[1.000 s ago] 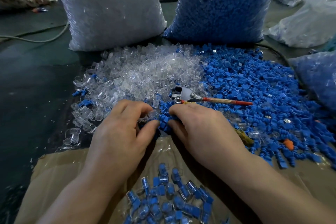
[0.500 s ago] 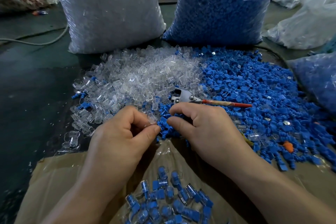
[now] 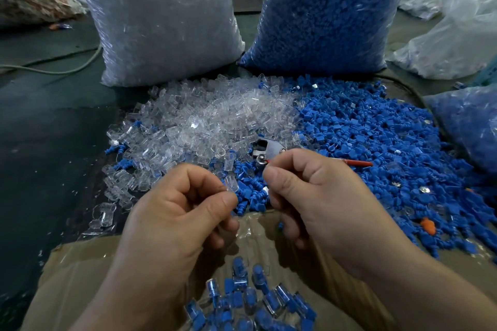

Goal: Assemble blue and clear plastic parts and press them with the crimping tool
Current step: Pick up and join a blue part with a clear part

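Both hands are raised just in front of the crimping tool [image 3: 269, 148], with the left hand [image 3: 183, 212] pinching a clear plastic part [image 3: 230, 183].

The left thumb and forefinger grasp the clear plastic part by its near end, closer to the camera than the crimping tool and a little to its left. The right hand [image 3: 320, 196] hovers just in front of the tool, fingers curled and thumb against the forefinger; I cannot tell whether it grips anything. The tool's metal head lies against the heap of clear parts [image 3: 209, 121] to its left, and its red handle runs right over the heap of blue parts [image 3: 376, 142]. Beyond the tool stand a bag of clear parts [image 3: 161, 16] and a bag of blue parts [image 3: 328, 8]. Nearer than the tool, a cardboard box [image 3: 72, 271] holds assembled blue-and-clear pieces [image 3: 258, 301].
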A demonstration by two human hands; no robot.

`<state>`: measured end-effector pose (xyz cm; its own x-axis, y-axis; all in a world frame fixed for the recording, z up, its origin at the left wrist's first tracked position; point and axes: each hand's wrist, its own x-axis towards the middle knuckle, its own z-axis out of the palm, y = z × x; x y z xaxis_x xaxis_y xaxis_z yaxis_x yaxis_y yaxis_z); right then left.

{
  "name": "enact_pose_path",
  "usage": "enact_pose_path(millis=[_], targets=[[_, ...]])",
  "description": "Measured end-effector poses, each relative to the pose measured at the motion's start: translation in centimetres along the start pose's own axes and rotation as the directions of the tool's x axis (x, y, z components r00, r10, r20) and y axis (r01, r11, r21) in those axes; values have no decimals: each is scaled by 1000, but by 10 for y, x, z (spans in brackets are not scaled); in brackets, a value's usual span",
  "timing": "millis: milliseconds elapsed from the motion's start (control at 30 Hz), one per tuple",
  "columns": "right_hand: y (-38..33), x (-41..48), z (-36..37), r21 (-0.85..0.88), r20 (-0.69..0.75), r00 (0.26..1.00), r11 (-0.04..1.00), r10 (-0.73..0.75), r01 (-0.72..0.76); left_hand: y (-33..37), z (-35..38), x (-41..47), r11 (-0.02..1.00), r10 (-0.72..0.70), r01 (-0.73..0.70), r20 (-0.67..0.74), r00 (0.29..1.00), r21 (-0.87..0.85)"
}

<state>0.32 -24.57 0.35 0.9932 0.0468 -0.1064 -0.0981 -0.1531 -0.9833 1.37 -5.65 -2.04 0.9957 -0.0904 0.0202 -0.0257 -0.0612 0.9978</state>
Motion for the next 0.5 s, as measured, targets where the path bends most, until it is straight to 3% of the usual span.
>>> enact_pose_path(millis=[100, 233, 367, 500], targets=[[1, -1, 1, 203, 36, 998, 978, 43, -49, 1, 0, 0, 1000, 3, -3, 14, 1000, -15], [-3, 0, 0, 483, 118, 986, 861, 119, -161, -1, 2, 1, 998, -23, 23, -14, 1000, -59], [-4, -2, 1, 481, 192, 974, 853, 123, -202, 0, 4, 1, 997, 3, -5, -20, 1000, -83], [-6, -4, 2, 481, 176, 977, 855, 123, -195, 2, 5, -1, 996, -13, 10, -28, 1000, -85]])
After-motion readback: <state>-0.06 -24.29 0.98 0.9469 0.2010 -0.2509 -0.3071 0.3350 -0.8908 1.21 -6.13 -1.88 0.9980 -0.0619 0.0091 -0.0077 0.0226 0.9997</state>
